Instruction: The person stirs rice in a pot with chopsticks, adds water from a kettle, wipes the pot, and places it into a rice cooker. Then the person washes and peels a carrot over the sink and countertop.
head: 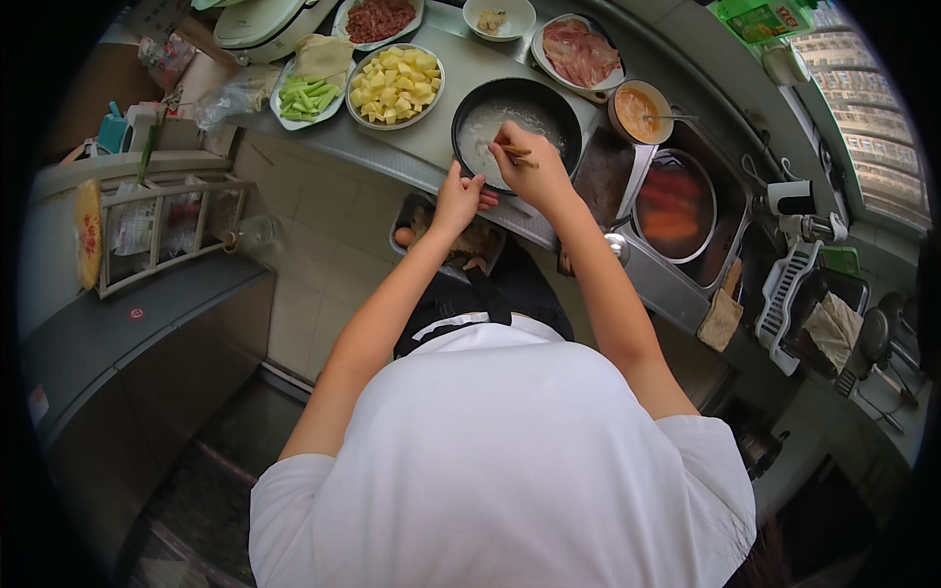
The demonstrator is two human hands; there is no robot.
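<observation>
A round black pan (566, 110) with cloudy, whitish liquid in it stands on a pale board at the counter's front. My right hand (531, 163) is closed around wooden chopsticks (520, 153) over the pan; their lower ends are hard to make out. My left hand (463, 197) is at the pan's near left rim, fingers under the edge and thumb beside it. A plate of diced potatoes (395, 84) stands left of the pan. To its right is a bowl of orange liquid (638, 114) with a utensil in it. Sliced raw meat (581, 53) lies on a plate behind.
A sink (724, 261) at the right holds a basin of red and orange items (669, 206) in water. Cut green stalks (309, 97), minced meat (378, 20) and a small white bowl (500, 18) stand farther back. Below the counter edge is a container with an egg (404, 236).
</observation>
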